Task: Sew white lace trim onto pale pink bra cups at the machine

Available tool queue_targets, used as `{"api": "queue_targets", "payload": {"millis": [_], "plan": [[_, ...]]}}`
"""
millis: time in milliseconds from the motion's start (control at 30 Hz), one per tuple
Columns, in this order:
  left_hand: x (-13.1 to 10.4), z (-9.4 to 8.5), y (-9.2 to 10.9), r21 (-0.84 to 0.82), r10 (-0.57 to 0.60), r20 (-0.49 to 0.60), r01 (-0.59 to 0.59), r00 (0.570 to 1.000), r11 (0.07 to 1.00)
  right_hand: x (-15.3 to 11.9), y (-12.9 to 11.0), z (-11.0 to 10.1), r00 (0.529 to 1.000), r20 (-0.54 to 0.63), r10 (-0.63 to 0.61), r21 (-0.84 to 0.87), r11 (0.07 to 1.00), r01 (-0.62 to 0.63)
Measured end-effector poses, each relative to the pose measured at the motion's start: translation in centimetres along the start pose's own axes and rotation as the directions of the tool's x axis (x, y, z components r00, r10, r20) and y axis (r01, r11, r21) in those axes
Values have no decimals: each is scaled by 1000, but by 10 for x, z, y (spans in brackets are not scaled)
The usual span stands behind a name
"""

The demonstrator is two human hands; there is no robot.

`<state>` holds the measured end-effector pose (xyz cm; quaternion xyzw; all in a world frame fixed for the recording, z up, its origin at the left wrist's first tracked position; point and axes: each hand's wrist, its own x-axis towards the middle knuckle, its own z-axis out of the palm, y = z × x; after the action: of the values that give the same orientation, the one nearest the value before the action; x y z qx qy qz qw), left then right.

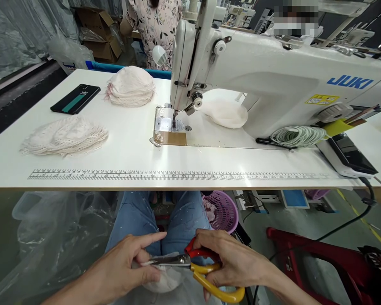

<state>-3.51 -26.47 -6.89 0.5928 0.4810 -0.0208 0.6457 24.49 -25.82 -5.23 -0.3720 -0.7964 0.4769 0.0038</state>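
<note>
While the work sits low in my lap, below the counter [190,148] edge, my right hand [238,262] is closed through the handles of the scissors [197,267], blades pointing toward nine o'clock. My left hand [130,267] pinches a small white fabric piece [165,281] at the blade tips, presumably to keep the edge taut for trimming. Its grip is clamped on the cloth. On the counter, a lace stack [65,135] lies at ten o'clock and a stack of padded pieces [131,87] at eleven, within reach of the sewing machine [273,76]. The fabric's lower edge is cut off by the frame, and I cannot tell whether the blades are parted.
</note>
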Motion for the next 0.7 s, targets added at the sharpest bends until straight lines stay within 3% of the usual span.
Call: {"api": "queue_targets", "payload": {"millis": [133,267,367,500,600,700], "plan": [[1,0,1,-52,-33,-18,32,999,998,0,2,4,1000,2,-6,-47,999,6],[2,0,0,-95,-38,-19,36,999,995,-10,-4,-10,988,-155,25,-33,999,-30],[3,-1,1,-118,-46,-30,42,999,992,-21,-5,-38,933,-357,52,-77,993,-85],[3,0,6,-204,6,-4,-7,1000,979,-30,14,-84,837,-546,-41,-333,927,-172],[3,2,9,-292,43,19,-35,999,956,-30,39,-113,804,-590,-77,-464,847,-259],[4,4,8,-338,31,7,-27,999,941,-29,60,-132,821,-566,-76,-528,798,-290]]}}
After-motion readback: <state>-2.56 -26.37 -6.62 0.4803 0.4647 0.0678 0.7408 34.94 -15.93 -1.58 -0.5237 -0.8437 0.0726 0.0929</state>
